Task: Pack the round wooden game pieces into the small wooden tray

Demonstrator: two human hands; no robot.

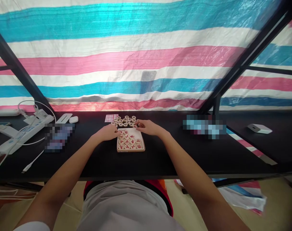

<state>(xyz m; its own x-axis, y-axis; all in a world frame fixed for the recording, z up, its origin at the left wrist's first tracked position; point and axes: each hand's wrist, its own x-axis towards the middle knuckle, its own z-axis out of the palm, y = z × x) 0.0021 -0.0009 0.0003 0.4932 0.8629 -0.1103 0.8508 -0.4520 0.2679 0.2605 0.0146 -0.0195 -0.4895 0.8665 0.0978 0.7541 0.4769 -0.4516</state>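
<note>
A shallow white box [143,145] lies on the black desk, holding rows of round Chinese chess pieces [127,141] with red characters. At its upper left corner is my left hand [108,132], fingers curled against the rim and the corner piece; whether they grip anything is hidden. Behind the box several loose Chinese chess pieces [125,121] with dark characters sit in a cluster. My right hand [148,127] reaches in from the right of this cluster, thumb and fingers closed around a chess piece [135,126] just above the box's far edge.
A pink and white printed card [111,118] lies behind the pieces. To the left are a blurred phone [59,138], a power strip [25,134], white cables and a small white case [73,119]. A blurred packet [204,126] and white adapter [260,128] lie right. Striped sheeting hangs behind.
</note>
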